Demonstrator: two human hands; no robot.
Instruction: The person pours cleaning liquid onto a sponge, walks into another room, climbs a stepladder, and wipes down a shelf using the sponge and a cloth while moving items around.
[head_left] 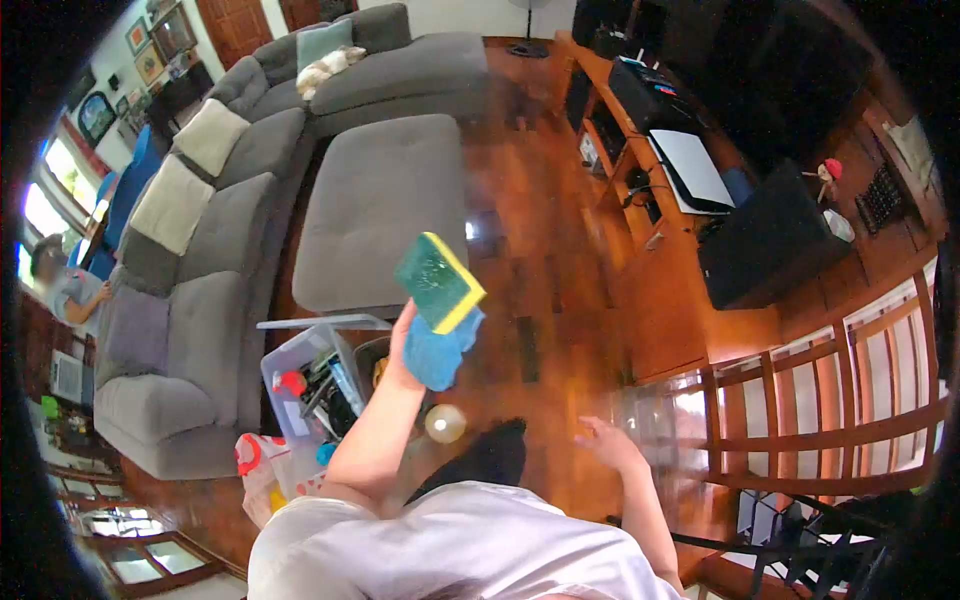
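Note:
My left hand [401, 345] is closed round a blue cloth [437, 352] and a sponge [437, 282] with a green face and yellow edges. Both are held up in front of me, above the wooden floor, and the cloth hangs beneath the sponge. Part of the hand is hidden behind the cloth. Lower right, my right hand [606, 441] is held out over the floor with its fingers apart and nothing in it.
A clear bin [285, 375] of mixed items and a plastic bag [262, 468] stand left of my arm. Ahead is a grey ottoman [385, 210], with a grey sofa [225, 230] behind. A wooden cabinet [660, 310] runs along the right. A person [75, 295] is at far left.

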